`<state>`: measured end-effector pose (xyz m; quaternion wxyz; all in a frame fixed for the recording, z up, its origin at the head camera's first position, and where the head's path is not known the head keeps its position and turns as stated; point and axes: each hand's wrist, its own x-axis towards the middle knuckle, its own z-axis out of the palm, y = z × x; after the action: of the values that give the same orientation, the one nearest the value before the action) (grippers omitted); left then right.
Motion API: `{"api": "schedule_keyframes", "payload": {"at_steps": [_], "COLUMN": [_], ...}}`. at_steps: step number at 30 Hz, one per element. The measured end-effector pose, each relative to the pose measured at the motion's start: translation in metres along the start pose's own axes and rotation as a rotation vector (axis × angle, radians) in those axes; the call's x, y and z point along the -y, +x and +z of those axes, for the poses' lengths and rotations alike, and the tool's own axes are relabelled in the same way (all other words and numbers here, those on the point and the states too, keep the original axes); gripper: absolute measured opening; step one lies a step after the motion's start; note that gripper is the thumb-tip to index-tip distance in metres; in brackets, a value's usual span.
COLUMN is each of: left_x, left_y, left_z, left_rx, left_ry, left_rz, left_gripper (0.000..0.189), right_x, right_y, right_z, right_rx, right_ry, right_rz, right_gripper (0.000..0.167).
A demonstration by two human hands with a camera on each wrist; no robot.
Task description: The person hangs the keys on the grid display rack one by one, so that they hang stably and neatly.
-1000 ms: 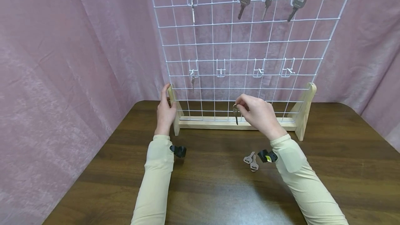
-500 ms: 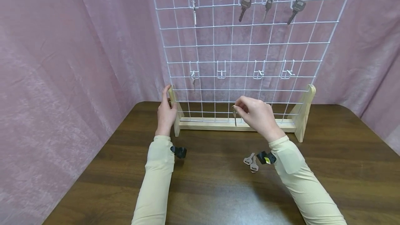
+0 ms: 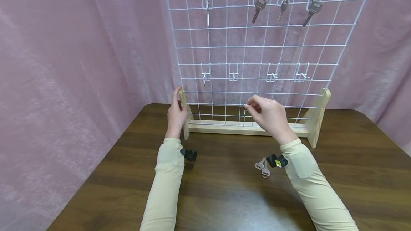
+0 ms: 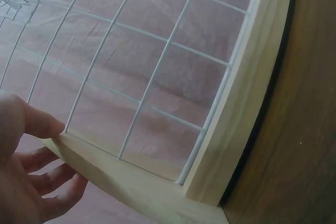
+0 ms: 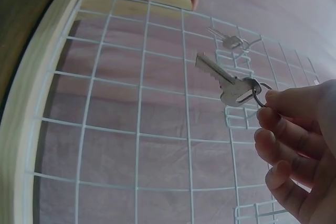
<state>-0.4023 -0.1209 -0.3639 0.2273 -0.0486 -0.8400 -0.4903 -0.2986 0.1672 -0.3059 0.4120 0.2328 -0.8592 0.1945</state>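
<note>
My right hand (image 3: 269,118) pinches a metal ring between thumb and forefinger, in front of the lower part of a white wire grid rack (image 5: 137,135). From that ring dangles a silver key (image 5: 231,90), edge-on and thin in the head view. My left hand (image 3: 176,117) grips the rack's left wooden upright (image 4: 110,177), thumb on one side and fingers round the other. Along the lower row of white hooks, a key (image 5: 231,40) hangs on the leftmost; the second hook (image 3: 233,77) and those to its right carry nothing.
Two loose keys (image 3: 265,172) lie on the brown wooden table (image 3: 221,191) beside my right wrist. Several keys hang from the upper hooks, among them one key (image 3: 260,4) near the middle. Pink curtain (image 3: 80,63) surrounds the table.
The head view has shifted, so rack and hands appear further right. The key in my right hand has turned edge-on, and that hand sits slightly further left against the grid. My left hand keeps its grip.
</note>
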Motion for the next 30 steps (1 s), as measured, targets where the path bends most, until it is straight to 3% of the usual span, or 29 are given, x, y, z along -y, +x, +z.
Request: {"api": "schedule_keyframes", "payload": {"at_steps": [20,30], "left_x": [0.003,0.003], "left_y": [0.002,0.002], "left_z": [-0.001,-0.002], "left_rx": [0.006,0.019], "left_ry": [-0.028,-0.029], "left_rz": [0.005,0.003], "left_gripper": [0.070,0.069], "right_x": [0.010,0.011], "right_y": [0.064,0.079], "right_z": [-0.009,-0.001], "right_rx": [0.055,0.043], "right_ry": [0.047,0.069], "right_rz": [0.094,0.172], "right_gripper": [0.011,0.016]}}
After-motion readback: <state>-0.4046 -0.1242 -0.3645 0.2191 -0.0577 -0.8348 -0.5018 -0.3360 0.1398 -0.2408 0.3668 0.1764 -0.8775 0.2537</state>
